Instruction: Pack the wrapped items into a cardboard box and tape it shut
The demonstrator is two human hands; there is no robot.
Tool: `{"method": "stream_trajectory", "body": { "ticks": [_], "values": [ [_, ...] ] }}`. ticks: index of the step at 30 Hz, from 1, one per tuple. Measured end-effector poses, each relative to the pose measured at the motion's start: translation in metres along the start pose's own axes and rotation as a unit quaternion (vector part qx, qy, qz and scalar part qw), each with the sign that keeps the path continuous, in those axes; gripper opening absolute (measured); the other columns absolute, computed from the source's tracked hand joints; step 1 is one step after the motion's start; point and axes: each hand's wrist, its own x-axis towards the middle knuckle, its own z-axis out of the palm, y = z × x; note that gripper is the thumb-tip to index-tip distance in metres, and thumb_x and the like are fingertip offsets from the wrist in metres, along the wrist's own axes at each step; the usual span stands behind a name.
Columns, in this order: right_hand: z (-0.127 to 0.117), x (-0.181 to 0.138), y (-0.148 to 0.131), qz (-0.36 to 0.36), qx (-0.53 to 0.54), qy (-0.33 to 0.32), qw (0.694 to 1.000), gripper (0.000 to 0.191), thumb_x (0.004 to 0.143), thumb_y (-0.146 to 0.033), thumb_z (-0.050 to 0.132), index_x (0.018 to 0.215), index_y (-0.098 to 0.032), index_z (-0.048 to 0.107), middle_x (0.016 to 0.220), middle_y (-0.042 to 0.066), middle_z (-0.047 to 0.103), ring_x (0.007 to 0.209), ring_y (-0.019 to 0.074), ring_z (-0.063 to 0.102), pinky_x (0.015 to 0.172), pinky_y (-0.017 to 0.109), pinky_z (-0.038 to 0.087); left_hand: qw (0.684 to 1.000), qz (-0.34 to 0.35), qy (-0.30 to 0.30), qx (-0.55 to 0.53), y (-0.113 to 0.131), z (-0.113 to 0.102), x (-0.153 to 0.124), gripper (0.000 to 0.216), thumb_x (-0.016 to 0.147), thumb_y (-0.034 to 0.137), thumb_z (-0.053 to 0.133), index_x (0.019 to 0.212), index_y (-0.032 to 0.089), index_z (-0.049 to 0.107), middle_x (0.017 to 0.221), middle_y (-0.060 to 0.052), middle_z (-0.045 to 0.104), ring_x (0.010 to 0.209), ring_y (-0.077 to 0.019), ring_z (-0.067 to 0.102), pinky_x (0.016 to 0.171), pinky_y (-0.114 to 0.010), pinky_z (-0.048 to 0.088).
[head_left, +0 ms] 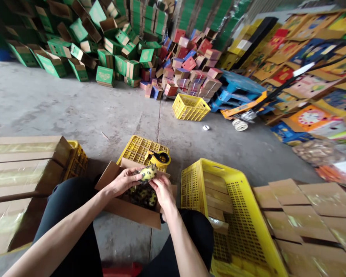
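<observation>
Both my hands are raised over an open cardboard box between my knees. They hold one small rounded yellow item with dark patches, its kind unclear. My left hand grips it from the left, thumb on top. The fingers of my right hand pinch its right end. Inside the box lie several similar dark-and-yellow pieces, partly hidden by my hands. Just beyond, a yellow tape dispenser rests on a yellow crate.
On my right stands a large yellow crate with flat cardboard boxes inside. Taped cartons are stacked at left, more cartons at far right. Ahead are a yellow basket, a pallet jack and heaped green boxes.
</observation>
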Motion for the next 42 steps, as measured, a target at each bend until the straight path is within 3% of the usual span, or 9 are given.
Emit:
{"method": "stream_trajectory", "body": {
  "ticks": [4, 9, 14, 17, 23, 28, 34, 42],
  "values": [
    [0.002, 0.000, -0.005, -0.027, -0.011, -0.036, 0.999, 0.025, 0.073, -0.030, 0.091, 0.093, -0.025, 0.077, 0.102, 0.002, 0.080, 0.097, 0.0215, 0.076, 0.092, 0.037, 0.065, 1.000, 0.022, 0.005, 0.006, 0.002, 0.001, 0.001, 0.053, 0.074, 0.034, 0.099, 0.122, 0.020, 0.080, 0.118, -0.010, 0.080, 0.098, -0.0208, 0.076, 0.081, -0.025, 0.058],
    [-0.001, 0.004, -0.018, -0.007, 0.000, -0.057, 0.998, 0.036, 0.079, -0.039, 0.088, 0.111, -0.025, 0.078, 0.110, 0.005, 0.080, 0.100, 0.0227, 0.075, 0.091, 0.040, 0.064, 0.999, 0.025, 0.014, 0.046, 0.001, 0.000, 0.003, 0.053, 0.077, 0.046, 0.096, 0.120, 0.018, 0.081, 0.112, -0.011, 0.081, 0.095, -0.0206, 0.075, 0.077, -0.023, 0.057],
    [-0.002, 0.003, -0.019, -0.006, -0.045, -0.038, 0.998, 0.036, 0.074, -0.042, 0.095, 0.099, -0.024, 0.077, 0.101, 0.003, 0.079, 0.093, 0.0206, 0.074, 0.086, 0.035, 0.063, 0.997, 0.023, 0.011, 0.078, 0.002, 0.001, 0.002, 0.053, 0.078, 0.053, 0.093, 0.114, 0.016, 0.082, 0.109, -0.012, 0.081, 0.095, -0.0228, 0.076, 0.083, -0.028, 0.058],
    [-0.003, 0.002, -0.016, -0.014, -0.063, -0.021, 0.998, 0.035, 0.070, -0.043, 0.097, 0.089, -0.023, 0.074, 0.093, 0.001, 0.078, 0.086, 0.0186, 0.073, 0.082, 0.032, 0.062, 0.995, 0.016, 0.018, 0.098, 0.006, 0.002, 0.000, 0.049, 0.077, 0.051, 0.094, 0.109, 0.016, 0.082, 0.108, -0.011, 0.081, 0.094, -0.0235, 0.076, 0.082, -0.028, 0.058],
    [-0.005, 0.004, -0.011, -0.031, -0.051, 0.004, 0.998, 0.035, 0.069, -0.043, 0.096, 0.089, -0.025, 0.074, 0.093, 0.002, 0.078, 0.088, 0.0193, 0.072, 0.082, 0.032, 0.061, 0.994, -0.011, -0.012, 0.111, 0.011, 0.002, -0.002, 0.047, 0.074, 0.045, 0.097, 0.108, 0.016, 0.081, 0.109, -0.012, 0.081, 0.095, -0.0252, 0.076, 0.081, -0.031, 0.058],
    [-0.005, 0.005, -0.014, -0.006, -0.030, -0.017, 0.999, 0.036, 0.066, -0.038, 0.097, 0.094, -0.025, 0.078, 0.101, 0.003, 0.079, 0.092, 0.0206, 0.073, 0.086, 0.033, 0.062, 0.993, 0.009, -0.014, 0.120, 0.014, 0.004, -0.004, 0.052, 0.072, 0.044, 0.098, 0.114, 0.017, 0.082, 0.115, -0.013, 0.080, 0.100, -0.0263, 0.075, 0.083, -0.030, 0.057],
    [-0.003, 0.003, -0.015, -0.029, -0.048, -0.014, 0.998, 0.032, 0.070, -0.037, 0.096, 0.090, -0.024, 0.075, 0.090, 0.001, 0.077, 0.083, 0.0179, 0.072, 0.081, 0.032, 0.060, 0.995, 0.028, -0.007, 0.100, 0.014, 0.005, -0.004, 0.052, 0.077, 0.046, 0.095, 0.117, 0.016, 0.083, 0.113, -0.012, 0.081, 0.100, -0.0248, 0.075, 0.084, -0.028, 0.056],
    [-0.004, 0.006, -0.014, -0.014, -0.057, -0.007, 0.998, 0.039, 0.069, -0.042, 0.096, 0.098, -0.023, 0.079, 0.101, 0.003, 0.080, 0.089, 0.0191, 0.074, 0.081, 0.032, 0.060, 0.993, 0.031, -0.011, 0.115, 0.012, 0.004, -0.003, 0.038, 0.079, 0.039, 0.094, 0.106, 0.015, 0.085, 0.103, -0.011, 0.083, 0.099, -0.0285, 0.077, 0.091, -0.034, 0.057]
  ]
}}
